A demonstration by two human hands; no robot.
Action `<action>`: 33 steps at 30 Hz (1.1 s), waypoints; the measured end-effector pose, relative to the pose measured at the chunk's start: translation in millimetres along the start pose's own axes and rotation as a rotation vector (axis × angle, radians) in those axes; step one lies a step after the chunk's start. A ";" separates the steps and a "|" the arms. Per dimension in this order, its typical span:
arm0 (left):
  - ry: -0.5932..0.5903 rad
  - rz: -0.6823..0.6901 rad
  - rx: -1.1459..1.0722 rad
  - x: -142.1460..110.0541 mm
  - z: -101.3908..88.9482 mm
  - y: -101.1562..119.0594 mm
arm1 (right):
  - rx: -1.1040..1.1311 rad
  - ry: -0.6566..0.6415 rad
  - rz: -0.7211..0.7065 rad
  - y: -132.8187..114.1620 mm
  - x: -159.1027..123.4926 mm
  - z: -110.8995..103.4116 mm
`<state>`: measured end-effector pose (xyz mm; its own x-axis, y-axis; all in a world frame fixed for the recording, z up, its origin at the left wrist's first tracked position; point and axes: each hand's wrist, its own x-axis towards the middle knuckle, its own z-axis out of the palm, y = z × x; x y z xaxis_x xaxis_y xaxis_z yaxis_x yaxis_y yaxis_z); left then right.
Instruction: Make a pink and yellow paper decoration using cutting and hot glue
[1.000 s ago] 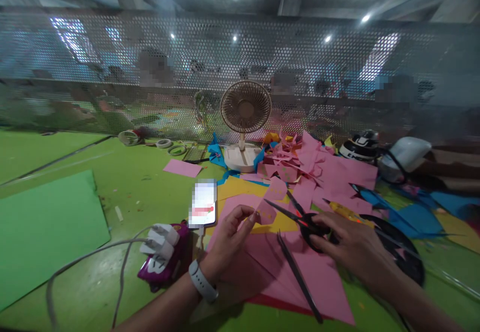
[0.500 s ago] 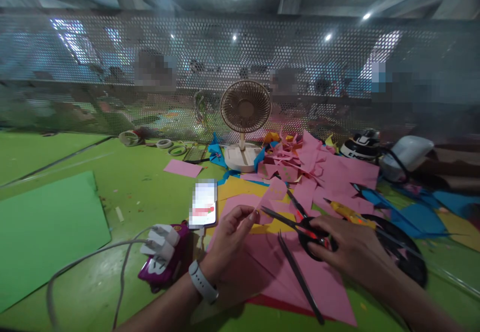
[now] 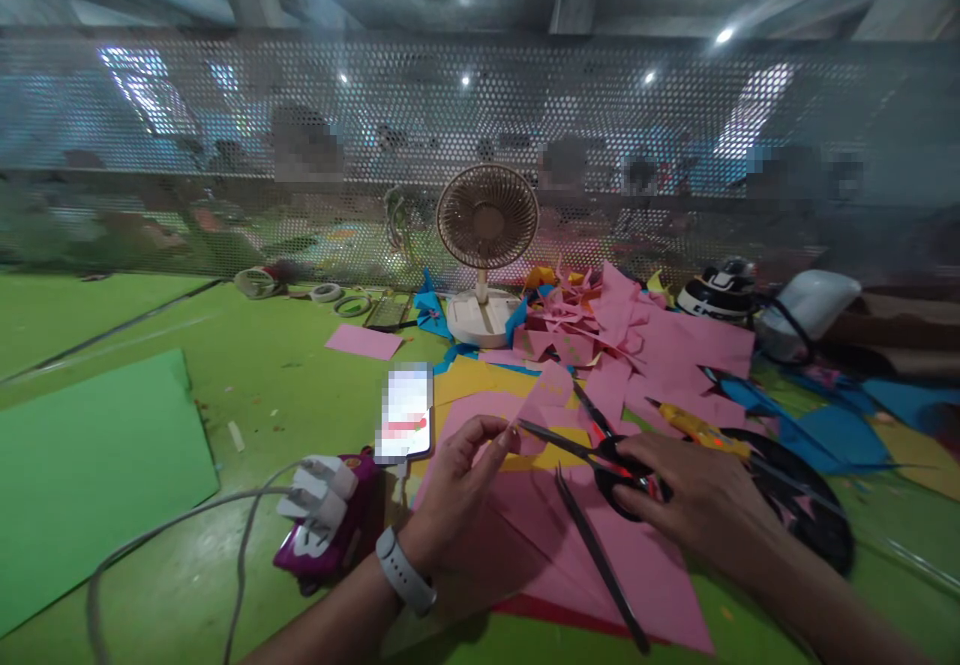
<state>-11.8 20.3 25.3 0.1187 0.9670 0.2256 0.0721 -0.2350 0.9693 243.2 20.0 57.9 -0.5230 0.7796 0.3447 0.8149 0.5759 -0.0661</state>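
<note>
My left hand (image 3: 466,475), with a pale watch (image 3: 405,570) on its wrist, pinches the lower end of a small pink paper piece (image 3: 547,392). My right hand (image 3: 690,490) is closed around the handles of black and red scissors (image 3: 570,445). Their blade tips lie close to my left fingertips, by the paper; whether they touch it I cannot tell. Below, dark tweezers (image 3: 600,565) lie on a large pink sheet (image 3: 525,545), with yellow paper (image 3: 480,380) beyond. Another black-handled tool (image 3: 592,407) lies just behind the scissors.
A lit phone (image 3: 405,413) and a purple power strip with white plugs (image 3: 319,505) stand left. Behind are a small fan (image 3: 487,220) and a heap of pink scraps (image 3: 600,315). A yellow cutter (image 3: 697,425) and black disc (image 3: 817,515) lie right; a green sheet (image 3: 97,475) lies far left.
The view has shifted slightly. Both hands keep nearly the same pose, with the scissor tips still beside my left fingertips.
</note>
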 end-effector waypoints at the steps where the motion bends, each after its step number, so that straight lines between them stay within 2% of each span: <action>1: -0.002 0.005 0.005 -0.2 -0.1 -0.1 | -0.002 0.000 -0.003 0.3 -0.2 -0.2; 8: 0.009 -0.007 -0.001 -0.4 -0.7 -1.4 | -0.050 0.051 -0.041 3.4 -2.1 -1.1; 15: 0.008 -0.007 0.022 1.1 -0.8 -1.4 | -0.034 0.031 -0.044 2.2 0.0 -1.1; 33: -0.008 0.017 0.071 0.4 -1.5 -2.0 | -0.015 0.083 -0.050 2.9 -0.4 3.2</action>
<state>-13.4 21.3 23.6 0.1281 0.9621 0.2406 0.1402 -0.2577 0.9560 245.0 22.1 54.6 -0.5408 0.7268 0.4235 0.7925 0.6089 -0.0330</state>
